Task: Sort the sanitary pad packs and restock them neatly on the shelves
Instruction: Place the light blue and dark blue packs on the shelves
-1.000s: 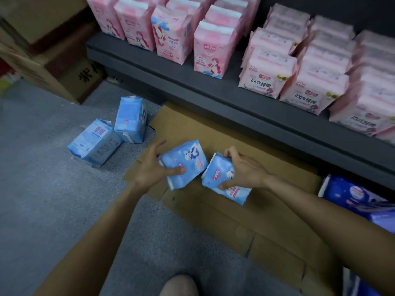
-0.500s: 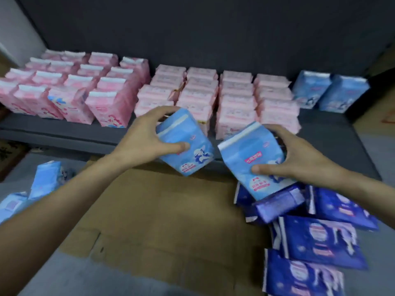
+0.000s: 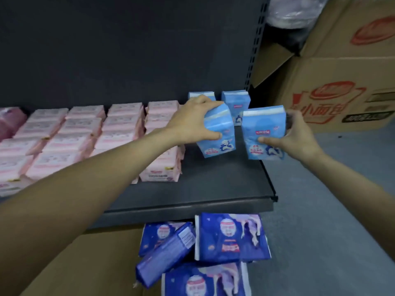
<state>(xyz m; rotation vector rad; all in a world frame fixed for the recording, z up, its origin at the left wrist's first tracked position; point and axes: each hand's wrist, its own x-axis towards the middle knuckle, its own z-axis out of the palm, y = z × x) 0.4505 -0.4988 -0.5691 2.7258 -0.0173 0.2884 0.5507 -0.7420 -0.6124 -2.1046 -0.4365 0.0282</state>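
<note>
Two light-blue soft plastic pad packs held over the right end of the dark grey metal shelf (image 3: 224, 189).

Left hand (image 3: 192, 122) grips one light-blue pack (image 3: 218, 133), fingers over its top, thumb pressed on its front. Right hand (image 3: 299, 135) clamps the second light-blue pack (image 3: 263, 133) from its right side, thumb across the front. Each front carries a small red label, lettering unreadable. Two more blue packs (image 3: 235, 105) stand behind; pink packs (image 3: 119, 129) fill the shelf's left. Brown cardboard carton (image 3: 342, 86) shows red Chinese characters.
</note>
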